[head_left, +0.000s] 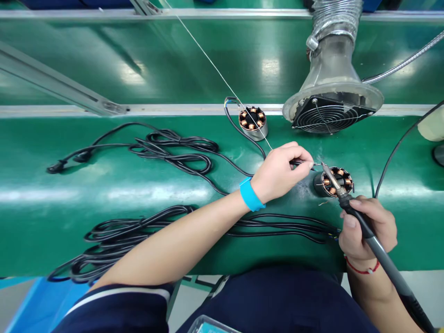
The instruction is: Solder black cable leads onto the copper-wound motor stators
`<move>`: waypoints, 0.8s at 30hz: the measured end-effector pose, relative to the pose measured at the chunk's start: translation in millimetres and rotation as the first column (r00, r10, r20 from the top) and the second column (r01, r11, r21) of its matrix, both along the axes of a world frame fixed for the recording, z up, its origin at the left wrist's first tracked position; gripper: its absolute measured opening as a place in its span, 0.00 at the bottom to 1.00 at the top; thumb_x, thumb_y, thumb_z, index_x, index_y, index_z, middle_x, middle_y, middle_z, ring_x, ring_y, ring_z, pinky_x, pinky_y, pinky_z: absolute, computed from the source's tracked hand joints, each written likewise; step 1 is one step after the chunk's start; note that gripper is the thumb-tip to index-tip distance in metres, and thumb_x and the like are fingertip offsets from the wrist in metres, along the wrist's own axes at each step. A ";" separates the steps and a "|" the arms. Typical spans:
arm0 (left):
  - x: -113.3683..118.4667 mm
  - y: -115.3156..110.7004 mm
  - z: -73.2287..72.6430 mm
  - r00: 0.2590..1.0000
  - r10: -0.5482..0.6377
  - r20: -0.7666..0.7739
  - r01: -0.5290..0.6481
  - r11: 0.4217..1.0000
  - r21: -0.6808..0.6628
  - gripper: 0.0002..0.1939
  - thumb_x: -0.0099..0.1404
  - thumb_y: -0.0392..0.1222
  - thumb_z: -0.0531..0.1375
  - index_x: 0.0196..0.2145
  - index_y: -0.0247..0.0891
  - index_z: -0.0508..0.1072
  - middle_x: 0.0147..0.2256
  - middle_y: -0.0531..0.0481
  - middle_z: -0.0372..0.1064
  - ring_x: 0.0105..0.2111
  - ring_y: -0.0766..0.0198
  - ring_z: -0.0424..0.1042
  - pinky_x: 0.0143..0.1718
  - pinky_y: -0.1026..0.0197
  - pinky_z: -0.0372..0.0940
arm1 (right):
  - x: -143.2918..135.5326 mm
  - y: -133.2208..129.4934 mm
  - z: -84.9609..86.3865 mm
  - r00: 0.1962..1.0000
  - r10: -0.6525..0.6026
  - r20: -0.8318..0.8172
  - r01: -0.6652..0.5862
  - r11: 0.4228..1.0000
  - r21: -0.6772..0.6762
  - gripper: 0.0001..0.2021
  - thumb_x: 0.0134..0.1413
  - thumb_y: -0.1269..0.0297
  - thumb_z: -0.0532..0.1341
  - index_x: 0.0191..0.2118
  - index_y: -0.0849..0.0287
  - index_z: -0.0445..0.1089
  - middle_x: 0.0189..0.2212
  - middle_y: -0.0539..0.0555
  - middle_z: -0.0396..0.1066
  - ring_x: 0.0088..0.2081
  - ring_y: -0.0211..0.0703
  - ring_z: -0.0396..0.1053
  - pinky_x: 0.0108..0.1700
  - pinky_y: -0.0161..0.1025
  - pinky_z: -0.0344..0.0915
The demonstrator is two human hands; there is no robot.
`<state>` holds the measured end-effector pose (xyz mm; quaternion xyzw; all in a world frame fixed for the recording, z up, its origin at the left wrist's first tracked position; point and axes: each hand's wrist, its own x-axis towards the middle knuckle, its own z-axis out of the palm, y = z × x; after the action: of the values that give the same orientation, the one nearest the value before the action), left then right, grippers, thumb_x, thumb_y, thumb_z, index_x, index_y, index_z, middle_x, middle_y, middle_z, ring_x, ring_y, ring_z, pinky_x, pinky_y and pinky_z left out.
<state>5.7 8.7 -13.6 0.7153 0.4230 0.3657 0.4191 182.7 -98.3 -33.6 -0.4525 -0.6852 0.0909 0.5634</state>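
My left hand, a blue band at its wrist, pinches the end of a black power cable between thumb and fingers. A thin strand of what looks like solder wire runs down from above into this hand. Wrapped round the handle of a soldering iron is my right hand. The iron's tip meets or nearly meets the wire end at my left fingertips, with faint smoke there. Just below the tip stands a motor stator with copper windings, partly covered by the iron.
A second stator with a cable attached stands at the back. Coiled black cables with plugs lie left, and more cables lie along the front edge. A fume extractor hood hangs over the back right.
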 end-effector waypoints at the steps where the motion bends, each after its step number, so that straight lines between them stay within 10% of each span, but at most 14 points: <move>1: 0.1 0.1 -0.2 1.000 0.000 0.003 0.000 1.000 0.007 0.07 0.59 0.28 0.59 0.26 0.34 0.73 0.27 0.54 0.68 0.26 0.72 0.63 0.29 0.68 0.61 | 0.0 0.0 -0.4 1.000 -0.003 -0.001 0.003 1.000 0.004 0.14 0.56 0.72 0.62 0.49 0.62 0.71 0.27 0.50 0.67 0.25 0.38 0.65 0.27 0.39 0.64; 9: -2.2 -1.5 2.2 0.999 -0.004 -0.038 0.007 0.997 0.083 0.06 0.60 0.29 0.59 0.27 0.34 0.74 0.28 0.53 0.68 0.27 0.70 0.64 0.31 0.66 0.62 | -0.5 1.1 -9.4 0.990 -0.126 0.058 0.124 0.992 0.022 0.26 0.54 0.72 0.64 0.59 0.55 0.67 0.37 0.53 0.76 0.33 0.43 0.74 0.34 0.42 0.72; 16: -3.3 -10.4 11.9 0.999 -0.039 0.035 0.038 0.999 0.028 0.05 0.62 0.30 0.55 0.31 0.35 0.69 0.28 0.54 0.66 0.27 0.70 0.64 0.30 0.67 0.62 | -13.1 11.5 9.6 0.981 -0.160 0.112 0.184 0.949 -0.257 0.23 0.61 0.69 0.60 0.61 0.49 0.62 0.47 0.54 0.76 0.47 0.47 0.75 0.51 0.51 0.72; 24: -8.9 -20.3 13.3 0.996 -0.086 0.028 0.085 0.996 0.027 0.06 0.65 0.33 0.56 0.29 0.36 0.68 0.27 0.55 0.67 0.28 0.69 0.65 0.32 0.66 0.62 | -24.5 23.8 12.5 0.985 -0.172 0.016 0.167 0.927 -0.337 0.21 0.59 0.67 0.61 0.58 0.48 0.63 0.38 0.50 0.73 0.39 0.43 0.74 0.41 0.45 0.74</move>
<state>-3.1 -11.6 -0.3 0.7328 0.3808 0.3634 0.4312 158.1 -74.6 -21.1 -0.5991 -0.6140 0.1609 0.4881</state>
